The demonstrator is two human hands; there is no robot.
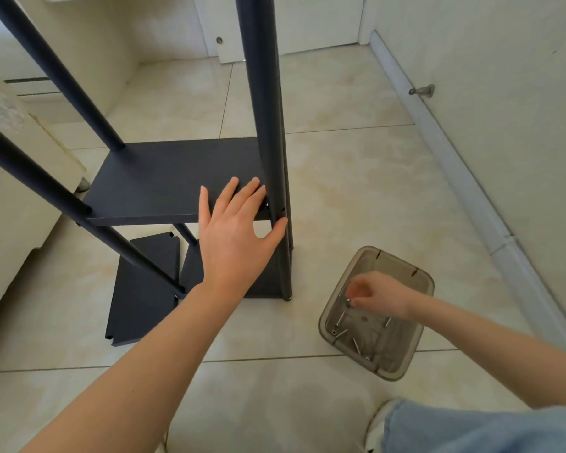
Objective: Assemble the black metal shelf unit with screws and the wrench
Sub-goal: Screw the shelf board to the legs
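Observation:
The black shelf unit stands on the tiled floor, its round posts (265, 103) rising past the camera. My left hand (234, 230) lies flat with straight fingers on the near right corner of the middle shelf board (164, 181), thumb against the near right post. My right hand (378, 294) reaches into a clear plastic tub (402, 361) on the floor and pinches a screw (349, 301) between its fingertips. More loose screws (342, 331) lie in the tub's bottom. No wrench is in view.
A loose black shelf board (138, 302) lies flat on the floor beside the unit's bottom shelf. A white wall with a baseboard and a metal door stop (422, 90) runs along the right. My knee in blue jeans (484, 429) is at the bottom right.

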